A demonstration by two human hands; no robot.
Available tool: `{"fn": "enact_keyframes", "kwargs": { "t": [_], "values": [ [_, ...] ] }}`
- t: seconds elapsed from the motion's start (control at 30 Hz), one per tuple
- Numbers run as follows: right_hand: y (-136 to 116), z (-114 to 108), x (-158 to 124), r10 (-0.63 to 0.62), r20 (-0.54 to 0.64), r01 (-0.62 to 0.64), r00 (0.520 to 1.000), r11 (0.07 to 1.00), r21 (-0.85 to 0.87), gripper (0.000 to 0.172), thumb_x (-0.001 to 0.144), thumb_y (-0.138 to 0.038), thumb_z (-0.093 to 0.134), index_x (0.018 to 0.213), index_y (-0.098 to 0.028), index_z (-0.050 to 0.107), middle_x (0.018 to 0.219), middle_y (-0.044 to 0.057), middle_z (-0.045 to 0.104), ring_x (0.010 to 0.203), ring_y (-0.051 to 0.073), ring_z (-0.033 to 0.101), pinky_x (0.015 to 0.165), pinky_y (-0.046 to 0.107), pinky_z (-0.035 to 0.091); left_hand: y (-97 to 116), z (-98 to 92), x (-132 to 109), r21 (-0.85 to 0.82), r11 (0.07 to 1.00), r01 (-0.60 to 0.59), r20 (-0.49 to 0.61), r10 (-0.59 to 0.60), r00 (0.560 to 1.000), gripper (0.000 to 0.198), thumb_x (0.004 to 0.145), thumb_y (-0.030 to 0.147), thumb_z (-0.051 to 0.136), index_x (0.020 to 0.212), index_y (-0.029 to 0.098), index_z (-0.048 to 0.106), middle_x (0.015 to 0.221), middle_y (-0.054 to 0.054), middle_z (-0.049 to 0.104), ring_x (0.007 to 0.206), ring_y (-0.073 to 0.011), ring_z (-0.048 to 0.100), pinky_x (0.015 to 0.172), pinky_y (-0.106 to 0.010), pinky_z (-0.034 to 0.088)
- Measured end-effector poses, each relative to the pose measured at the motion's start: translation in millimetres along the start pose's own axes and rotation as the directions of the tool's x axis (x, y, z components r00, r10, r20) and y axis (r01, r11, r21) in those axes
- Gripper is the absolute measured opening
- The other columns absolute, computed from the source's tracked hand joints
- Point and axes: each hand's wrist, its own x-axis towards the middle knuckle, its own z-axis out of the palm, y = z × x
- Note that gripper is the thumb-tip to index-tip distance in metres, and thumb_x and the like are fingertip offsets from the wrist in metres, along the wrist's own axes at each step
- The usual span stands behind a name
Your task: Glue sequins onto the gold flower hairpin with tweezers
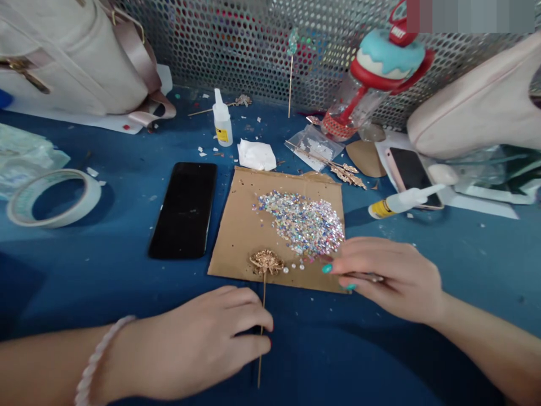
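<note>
My left hand (198, 332), with a beaded bracelet on its wrist, is closed round the thin stem of a gold flower pick (266, 261). The flower head rests on the near edge of a cardboard sheet (236, 225). Several small white pearls (293, 266) lie just right of it. My right hand (393, 273) pinches slim metal tweezers (367, 276) at the cardboard's right edge. Their tip is partly hidden by the fingers, close to a pile of glittering rhinestones (306, 223). Whether the tweezers hold anything I cannot tell.
A black phone (183, 211) and a tape roll (54, 197) lie left. Behind are a glue bottle (222, 121), white paper (256, 155) and a plastic bag (315, 148). Another glue bottle (401, 202) tilts at right. A red-lidded cup (363, 84) stands by the perforated metal panel (236, 51).
</note>
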Motion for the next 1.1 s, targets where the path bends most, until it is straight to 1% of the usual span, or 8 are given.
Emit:
{"fn": "enact_keyframes", "kwargs": {
  "t": [0.1,0.27,0.43,0.57,0.7,0.8,0.93,1.1],
  "values": [
    [0.9,3.2,0.5,0.035,0.016,-0.036,0.999,0.999,0.022,0.015,0.094,-0.026,0.051,0.087,-0.018,0.061,0.066,-0.001,0.066,0.059,0.007,0.061,0.059,0.017,0.047,-0.4,0.2,1.2,-0.005,1.000,-0.003,-0.024,0.003,1.000,0.026,0.093,0.007,0.037,0.107,0.016,0.057,0.112,-0.006,0.059,0.101,-0.0200,0.051,0.088,-0.031,0.042],
    [4.6,7.0,-1.0,0.027,0.072,-0.027,0.997,1.000,-0.001,0.019,0.095,-0.029,0.050,0.087,-0.017,0.063,0.066,0.000,0.066,0.060,0.007,0.060,0.058,0.017,0.046,-1.6,0.8,0.1,-0.015,1.000,0.000,-0.014,0.000,1.000,0.027,0.093,0.007,0.037,0.110,0.016,0.056,0.113,-0.006,0.058,0.102,-0.0205,0.050,0.088,-0.031,0.041],
    [12.6,5.2,-3.1,-0.036,0.098,0.036,0.995,0.999,0.003,0.011,0.092,-0.026,0.055,0.090,-0.018,0.062,0.064,-0.002,0.064,0.060,0.008,0.059,0.060,0.020,0.046,-1.6,1.5,-1.7,-0.024,1.000,0.001,-0.010,-0.001,1.000,0.026,0.092,0.006,0.038,0.109,0.016,0.056,0.114,-0.006,0.057,0.102,-0.0202,0.049,0.089,-0.031,0.040],
    [20.6,1.5,-1.5,-0.088,0.099,0.091,0.991,0.995,-0.031,0.006,0.088,-0.022,0.062,0.090,-0.016,0.063,0.073,0.002,0.067,0.069,0.009,0.062,0.065,0.021,0.049,-2.1,1.9,-1.3,-0.027,1.000,0.003,-0.018,-0.004,1.000,0.028,0.092,0.006,0.038,0.112,0.016,0.055,0.115,-0.007,0.057,0.104,-0.0207,0.049,0.091,-0.031,0.039],
    [24.7,1.9,-1.5,-0.113,0.150,0.122,0.982,0.991,-0.051,0.008,0.083,-0.017,0.067,0.091,-0.016,0.063,0.080,0.002,0.068,0.075,0.011,0.063,0.066,0.024,0.048,-1.9,2.9,-1.3,-0.031,0.999,0.008,-0.021,-0.008,1.000,0.027,0.092,0.007,0.038,0.110,0.017,0.056,0.113,-0.007,0.058,0.103,-0.0205,0.050,0.090,-0.030,0.039],
    [22.1,5.4,-1.4,-0.069,0.127,0.070,0.990,0.997,-0.010,0.005,0.083,-0.017,0.067,0.087,-0.017,0.063,0.077,0.002,0.066,0.071,0.011,0.061,0.064,0.024,0.049,-1.9,3.7,-2.2,-0.036,0.999,0.018,-0.008,-0.018,1.000,0.027,0.092,0.006,0.039,0.110,0.018,0.056,0.114,-0.006,0.058,0.103,-0.0206,0.050,0.090,-0.030,0.039],
    [14.3,13.6,1.0,0.047,0.017,-0.048,0.999,0.998,0.051,0.005,0.085,-0.020,0.064,0.087,-0.015,0.065,0.076,0.004,0.064,0.070,0.009,0.061,0.063,0.020,0.050,-2.5,3.4,-3.3,-0.057,0.998,0.020,0.022,-0.019,1.000,0.028,0.092,0.007,0.039,0.111,0.018,0.055,0.116,-0.006,0.057,0.106,-0.0210,0.049,0.092,-0.031,0.038],
    [9.4,23.7,1.2,0.075,-0.004,-0.074,0.997,0.993,0.090,0.006,0.082,-0.017,0.068,0.087,-0.017,0.066,0.076,0.004,0.064,0.068,0.011,0.058,0.062,0.026,0.050,-2.0,2.0,-3.2,-0.075,0.997,0.020,0.043,-0.017,0.999,0.025,0.093,0.010,0.039,0.111,0.017,0.055,0.116,-0.005,0.056,0.103,-0.0210,0.049,0.091,-0.032,0.038]
  ]
}}
